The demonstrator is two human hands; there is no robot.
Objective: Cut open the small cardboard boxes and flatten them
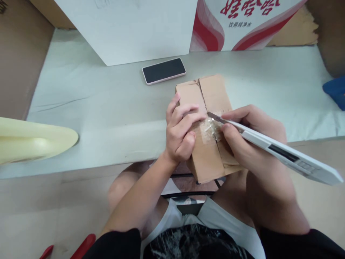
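Observation:
A small brown cardboard box (207,158) juts over the front edge of the table, its two top flaps meeting at a seam. My left hand (179,135) grips its left side, fingers curled over the top. In my right hand (254,144) is a white utility knife (285,153), held like a pen with the blade out. The blade tip touches or hovers just over the seam, close to my left fingertips; I cannot tell which. Crumpled clear tape (208,131) lies across the seam under the blade.
A phone (164,71) lies behind the box on the pale green tablecloth (107,118). A white carton (142,32) and a red-and-white carton (242,25) stand at the back. On the left is a pale yellow object (40,140); a blue one (335,91) is at the right.

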